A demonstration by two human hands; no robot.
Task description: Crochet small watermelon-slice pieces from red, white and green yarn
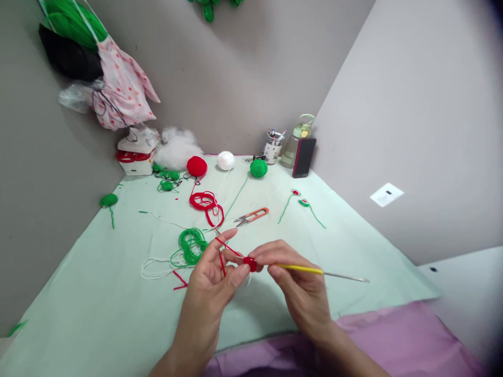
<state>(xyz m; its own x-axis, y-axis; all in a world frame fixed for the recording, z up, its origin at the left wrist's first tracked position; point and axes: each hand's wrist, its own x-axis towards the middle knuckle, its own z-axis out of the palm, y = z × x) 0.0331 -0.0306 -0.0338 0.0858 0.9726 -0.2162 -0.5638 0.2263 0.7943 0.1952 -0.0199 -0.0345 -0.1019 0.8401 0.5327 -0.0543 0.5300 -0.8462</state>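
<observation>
Green coil (pixel 191 245): on the table, just left of the hands. Left hand (pixel 214 275): thumb and fingertip pinched on the red piece (pixel 250 263), with red yarn (pixel 225 247) taut over the raised forefinger. Red piece: held above the table, between both hands. Right hand (pixel 298 285): fingers closed on the hook (pixel 302 269), whose long axis runs rightward from the piece. Its working tip seems to be in the piece but is hidden.
</observation>
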